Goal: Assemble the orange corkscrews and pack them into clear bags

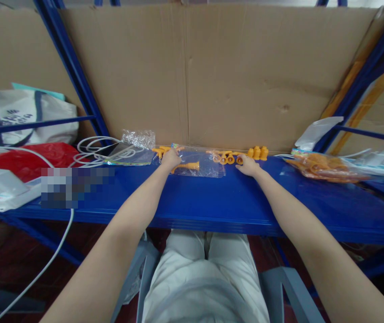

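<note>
My left hand (170,160) reaches to the back of the blue shelf, at a clear plastic bag (208,169). Its fingers look curled, and what they hold is hidden. Yellow branching plastic pieces (160,151) lie just left of it, and a yellow ribbed plastic tube (191,166) lies to its right. My right hand (248,166) has its fingers closed around a small yellow plastic cup (239,160). Beside that cup lie two round yellow pieces (227,159). Several yellow bell-shaped pieces (258,153) stand upright behind my right hand.
A cardboard sheet (232,80) walls off the back of the blue shelf (212,202). To the left are coiled white cables (100,152), a red bag (40,157) and a white power strip (19,197). A bag of orange pieces (329,167) lies at right.
</note>
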